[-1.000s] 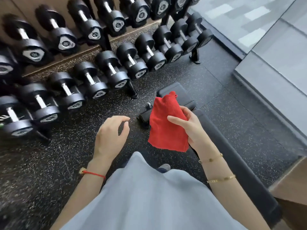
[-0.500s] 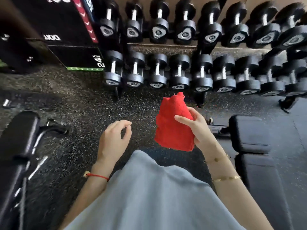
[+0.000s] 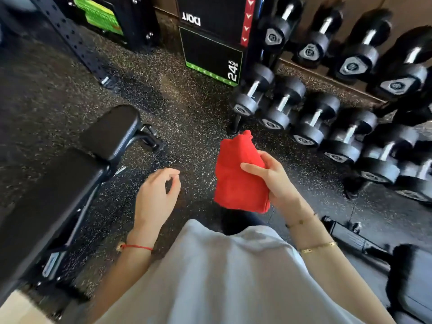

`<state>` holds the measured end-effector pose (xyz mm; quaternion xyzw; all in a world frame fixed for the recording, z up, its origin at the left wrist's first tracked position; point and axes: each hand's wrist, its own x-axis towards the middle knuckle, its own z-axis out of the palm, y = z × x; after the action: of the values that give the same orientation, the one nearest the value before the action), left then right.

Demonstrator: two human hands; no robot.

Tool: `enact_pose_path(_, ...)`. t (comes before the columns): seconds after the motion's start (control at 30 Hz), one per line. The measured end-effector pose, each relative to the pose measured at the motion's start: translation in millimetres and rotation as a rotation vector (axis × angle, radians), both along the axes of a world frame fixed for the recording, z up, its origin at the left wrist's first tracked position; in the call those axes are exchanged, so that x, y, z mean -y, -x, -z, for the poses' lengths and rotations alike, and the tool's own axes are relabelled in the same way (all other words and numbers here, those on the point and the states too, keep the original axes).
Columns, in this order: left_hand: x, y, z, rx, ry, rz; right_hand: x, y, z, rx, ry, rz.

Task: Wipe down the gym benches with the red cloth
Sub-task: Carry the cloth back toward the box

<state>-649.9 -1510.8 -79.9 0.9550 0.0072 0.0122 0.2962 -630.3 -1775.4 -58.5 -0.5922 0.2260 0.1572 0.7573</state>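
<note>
Over speckled rubber floor, right hand pinching folded fuzzy red cloth, left hand loosely curled, empty.

One folded red cloth, two black padded benches, left and lower right, one black plyo box, two bare hands.

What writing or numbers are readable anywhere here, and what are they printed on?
"24 INCH": on the black plyo box, along its green-edged face.
White brand lettering higher on the same box, seen upside down: not clearly legible.
Dumbbell end-cap markings: too blurred to read.
Green label at top left: blurred.
</note>
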Motion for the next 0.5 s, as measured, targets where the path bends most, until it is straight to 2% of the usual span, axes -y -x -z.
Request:
enact_pose_path(0.2,-19.1,-71.3,3.0,0.024,0.011,-0.128,-26.5,-102.0,6.7,-0.017,-0.021,-0.12)
enact_pose_path(0.5,-27.6,-251.1,-13.1,0.13,0.028,-0.249,-43.1,-305.4,-4.4,0.035,-0.044,-0.233)
